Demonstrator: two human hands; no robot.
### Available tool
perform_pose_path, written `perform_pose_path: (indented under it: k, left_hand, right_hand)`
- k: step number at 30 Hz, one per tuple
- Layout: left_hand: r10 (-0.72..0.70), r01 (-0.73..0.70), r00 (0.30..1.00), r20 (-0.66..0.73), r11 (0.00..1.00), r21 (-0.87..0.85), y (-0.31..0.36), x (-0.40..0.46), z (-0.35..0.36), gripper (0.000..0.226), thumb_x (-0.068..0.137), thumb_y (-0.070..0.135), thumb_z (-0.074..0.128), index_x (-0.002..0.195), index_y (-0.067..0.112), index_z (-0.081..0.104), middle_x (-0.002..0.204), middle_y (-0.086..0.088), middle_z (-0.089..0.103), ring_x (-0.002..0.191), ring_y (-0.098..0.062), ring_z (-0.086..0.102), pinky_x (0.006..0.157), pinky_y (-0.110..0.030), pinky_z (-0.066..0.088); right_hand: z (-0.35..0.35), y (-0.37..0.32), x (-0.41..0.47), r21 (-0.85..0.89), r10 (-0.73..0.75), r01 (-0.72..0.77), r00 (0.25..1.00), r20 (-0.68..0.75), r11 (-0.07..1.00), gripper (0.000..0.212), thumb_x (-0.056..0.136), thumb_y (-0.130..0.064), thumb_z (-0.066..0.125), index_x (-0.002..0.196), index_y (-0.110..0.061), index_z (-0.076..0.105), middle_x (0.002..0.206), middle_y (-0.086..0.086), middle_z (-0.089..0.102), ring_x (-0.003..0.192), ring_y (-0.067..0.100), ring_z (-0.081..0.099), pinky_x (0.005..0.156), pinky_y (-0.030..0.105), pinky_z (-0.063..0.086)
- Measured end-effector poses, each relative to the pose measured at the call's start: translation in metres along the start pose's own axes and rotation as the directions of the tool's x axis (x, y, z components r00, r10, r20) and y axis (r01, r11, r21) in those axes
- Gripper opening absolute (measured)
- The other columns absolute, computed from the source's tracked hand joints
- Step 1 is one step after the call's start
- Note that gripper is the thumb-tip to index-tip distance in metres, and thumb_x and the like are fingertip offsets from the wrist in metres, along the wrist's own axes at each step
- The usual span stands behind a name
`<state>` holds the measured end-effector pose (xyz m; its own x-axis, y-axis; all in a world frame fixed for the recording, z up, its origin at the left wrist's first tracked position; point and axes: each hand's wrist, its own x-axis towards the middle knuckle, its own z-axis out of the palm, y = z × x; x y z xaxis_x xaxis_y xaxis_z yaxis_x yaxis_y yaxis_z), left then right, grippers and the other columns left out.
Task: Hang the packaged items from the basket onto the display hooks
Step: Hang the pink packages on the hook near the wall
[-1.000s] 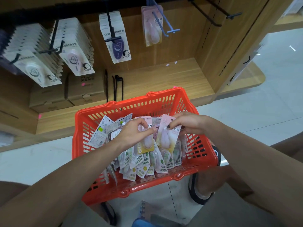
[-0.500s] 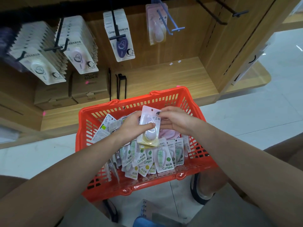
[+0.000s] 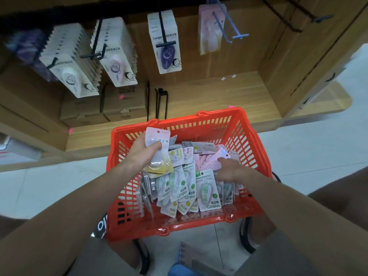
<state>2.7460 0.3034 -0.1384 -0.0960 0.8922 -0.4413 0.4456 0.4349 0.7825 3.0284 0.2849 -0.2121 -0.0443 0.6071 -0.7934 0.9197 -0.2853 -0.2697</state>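
- My left hand [image 3: 142, 154] grips a pink-and-yellow packet [image 3: 158, 150], thumb across the front and fingers curled behind, holding it upright over the far left corner of the red basket [image 3: 199, 226].
- I judge this packet light and fairly stiff: a flat card back with a hard clear blister. The film looks slick, so I would pinch the card edges rather than the bubble, and keep the punched hole at the top edge free for the hook.
- The loose packets [image 3: 189, 188] lie heaped in the basket, overlapping at all angles; they should slide off each other easily.
- My right hand [image 3: 229, 170] is down among them near the right wall, fingers bent over a pink packet [image 3: 217, 158]; I cannot tell whether it truly has hold of it.
- The basket sits on a pale tiled floor [image 3: 49, 188], in front of a low wooden shelf [image 3: 209, 90].
- Above, left to right: full black hooks with white packets [image 3: 73, 74], a purple-printed packet [image 3: 167, 46], then the blue hook [image 3: 229, 28] with few pink ones hanging, which looks the likely place.
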Motion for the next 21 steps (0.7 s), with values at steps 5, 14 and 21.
perform_pose_path:
  k: [5,14,21]
  left_hand:
    - [-0.007,0.002,0.999,0.052,0.996,0.089,-0.004,-0.002,0.009,0.031,0.095,0.022,0.065,0.122,0.027,0.050,0.111,0.005,0.066,0.097,-0.016,0.068,0.089,-0.042,0.056]
    - [-0.030,0.014,0.996,0.081,0.981,0.195,-0.004,0.005,0.021,0.037,0.092,0.026,0.068,0.125,0.022,0.051,0.119,0.000,0.064,0.109,-0.023,0.063,0.093,-0.044,0.052]
    - [-0.013,-0.009,0.996,0.093,0.974,0.227,-0.006,0.013,0.035,0.035,0.092,0.028,0.068,0.123,0.022,0.054,0.121,0.001,0.062,0.113,-0.021,0.058,0.090,-0.039,0.047]
  right_hand:
    - [0.011,0.003,0.003,0.003,-0.021,0.021,1.000,0.018,1.000,0.056,0.094,-0.026,0.064,0.146,-0.009,0.054,0.147,0.010,0.058,0.129,0.028,0.058,0.101,0.037,0.051]
    - [-0.018,-0.017,0.028,0.234,-0.093,0.183,0.932,-0.352,0.955,0.089,0.095,-0.009,0.067,0.166,-0.019,0.015,0.171,0.006,0.018,0.153,0.031,0.032,0.123,0.042,0.034]
    - [-0.013,-0.034,0.048,0.340,-0.117,0.205,0.958,-0.260,0.918,0.011,0.093,-0.011,0.068,0.101,-0.004,0.074,0.118,0.007,0.066,0.099,0.022,0.061,0.087,0.036,0.051]
